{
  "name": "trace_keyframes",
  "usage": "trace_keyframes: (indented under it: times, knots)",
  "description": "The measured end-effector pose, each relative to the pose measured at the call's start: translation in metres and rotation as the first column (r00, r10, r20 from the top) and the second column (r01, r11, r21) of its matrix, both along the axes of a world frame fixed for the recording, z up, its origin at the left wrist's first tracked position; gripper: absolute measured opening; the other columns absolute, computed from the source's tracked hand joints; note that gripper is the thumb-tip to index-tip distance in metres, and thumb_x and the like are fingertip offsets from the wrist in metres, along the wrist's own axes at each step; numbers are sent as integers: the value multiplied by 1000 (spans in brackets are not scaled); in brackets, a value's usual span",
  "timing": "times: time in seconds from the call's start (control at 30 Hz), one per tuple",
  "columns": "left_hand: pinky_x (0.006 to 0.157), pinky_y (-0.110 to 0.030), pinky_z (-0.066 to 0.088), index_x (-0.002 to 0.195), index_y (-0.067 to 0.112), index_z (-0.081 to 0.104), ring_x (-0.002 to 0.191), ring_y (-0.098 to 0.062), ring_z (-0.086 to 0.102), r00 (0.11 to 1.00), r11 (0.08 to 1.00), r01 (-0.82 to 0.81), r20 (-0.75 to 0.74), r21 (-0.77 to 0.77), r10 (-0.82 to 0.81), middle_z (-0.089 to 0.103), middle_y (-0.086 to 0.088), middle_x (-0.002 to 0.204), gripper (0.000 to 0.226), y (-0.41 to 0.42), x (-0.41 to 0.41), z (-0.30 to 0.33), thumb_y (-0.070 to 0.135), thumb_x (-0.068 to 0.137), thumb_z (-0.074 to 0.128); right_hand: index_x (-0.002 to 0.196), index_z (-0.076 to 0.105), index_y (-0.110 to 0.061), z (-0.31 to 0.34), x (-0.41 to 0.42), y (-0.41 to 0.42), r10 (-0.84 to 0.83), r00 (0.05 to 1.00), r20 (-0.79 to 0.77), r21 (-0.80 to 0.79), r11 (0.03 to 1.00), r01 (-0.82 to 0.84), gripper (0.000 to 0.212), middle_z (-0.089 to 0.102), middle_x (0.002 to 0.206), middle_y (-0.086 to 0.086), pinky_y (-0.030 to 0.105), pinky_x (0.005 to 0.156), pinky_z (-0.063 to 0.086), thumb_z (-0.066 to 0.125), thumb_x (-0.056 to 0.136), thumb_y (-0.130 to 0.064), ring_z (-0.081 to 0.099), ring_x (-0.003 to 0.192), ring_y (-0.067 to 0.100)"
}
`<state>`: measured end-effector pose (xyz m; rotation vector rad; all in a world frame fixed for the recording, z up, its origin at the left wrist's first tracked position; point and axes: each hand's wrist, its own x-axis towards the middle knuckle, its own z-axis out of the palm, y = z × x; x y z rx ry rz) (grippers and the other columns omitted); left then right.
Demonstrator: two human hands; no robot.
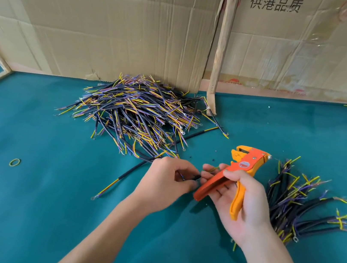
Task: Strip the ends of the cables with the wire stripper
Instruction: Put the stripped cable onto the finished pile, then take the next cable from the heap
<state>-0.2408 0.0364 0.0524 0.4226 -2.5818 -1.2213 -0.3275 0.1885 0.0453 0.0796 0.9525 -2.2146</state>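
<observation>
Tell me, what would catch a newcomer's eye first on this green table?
The bright orange wire stripper stands out first, held in the right hand near the middle of the green table. Beside it the left hand pinches a black cable. Behind them a big heap of cables lies against the cardboard wall, and a smaller pile lies to the right.

1. There is one view only, from a wide-angle camera worn on the person's head, so no second view shares any part of the scene.
2. It looks forward and down across the green tabletop (21, 210) toward its far edge, where a cardboard wall (117, 21) stands upright.
3. It sits close: both forearms enter from the near edge, and the left hand (167, 180) and right hand (244, 205) fill the lower middle.
4. Straight lines bow toward the picture's borders.
</observation>
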Motion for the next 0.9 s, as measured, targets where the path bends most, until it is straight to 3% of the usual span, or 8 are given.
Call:
trace_keyframes:
  times: [0.13, 0.23, 0.4, 0.5, 0.57, 0.7, 0.77, 0.9]
  knots:
    - [62, -9, 41, 97, 22, 79, 59, 7, 57, 994, 998, 52, 102, -25, -49, 68, 18, 68, 10, -5, 5, -1, 19, 88, 76, 105, 55, -5, 6, -9, 7, -128, 992, -5, -10, 992, 128, 15, 72, 101, 28, 44, 88, 56, 48, 92, -2, 74, 85, 36]
    - [58, -9, 40, 88, 18, 78, 56, 2, 60, 988, 997, 72, 140, -2, -71, 66, 18, 62, 12, -9, 12, -3, 13, 92, 68, 101, 55, -5, 13, -16, 16, -218, 976, 19, -66, 974, 218, 10, 72, 102, 29, 43, 88, 56, 46, 95, -4, 74, 87, 37]
    - [55, -12, 44, 83, 19, 74, 51, -1, 63, 995, 996, -83, 61, 22, 82, 70, 8, 63, 13, -10, 9, -1, 10, 91, 69, 102, 56, -5, 12, -16, 15, -225, 974, 0, -43, 973, 225, 12, 71, 111, 29, 43, 88, 58, 54, 91, -4, 75, 91, 37]
    - [51, -11, 40, 81, 19, 75, 45, 1, 56, 985, 986, -168, -27, 14, 168, 65, 10, 54, 14, -8, -6, 6, 11, 91, 69, 102, 57, -4, 10, -14, 13, -253, 967, -20, 27, 967, 253, 30, 70, 113, 26, 40, 81, 60, 66, 74, -6, 76, 89, 36]
    - [62, -21, 50, 84, 17, 77, 56, -7, 64, 982, 982, -182, -49, -52, 180, 65, 6, 57, 10, -5, -23, 12, 15, 91, 70, 101, 56, -5, 7, -14, 11, -246, 969, -28, 60, 967, 248, 19, 71, 118, 28, 39, 79, 60, 61, 83, -4, 76, 87, 36]
    - [82, -38, 55, 91, 20, 77, 88, -30, 67, 989, 948, -79, 96, -307, 114, 72, -2, 82, 19, -2, -57, 17, 35, 94, 66, 101, 56, -5, 2, -11, 8, -188, 982, 2, 94, 978, 187, 10, 72, 113, 28, 38, 73, 60, 50, 94, -2, 76, 80, 34]
    - [77, -39, 54, 92, 20, 74, 91, -39, 64, 982, 885, -98, 102, -455, 161, 71, -9, 90, 22, -5, -75, 17, 38, 95, 60, 100, 56, -5, 1, -9, 5, -160, 987, 9, 120, 980, 158, 9, 74, 109, 28, 36, 66, 62, 51, 93, -1, 75, 77, 34]
    - [68, -38, 44, 102, 13, 67, 101, -39, 64, 967, 750, -118, 97, -651, 237, 67, -11, 107, 15, -19, -111, 16, 14, 94, 54, 99, 55, -5, -1, -9, 4, -145, 989, 18, 125, 982, 142, 8, 74, 104, 28, 36, 66, 63, 51, 94, -1, 75, 76, 33]
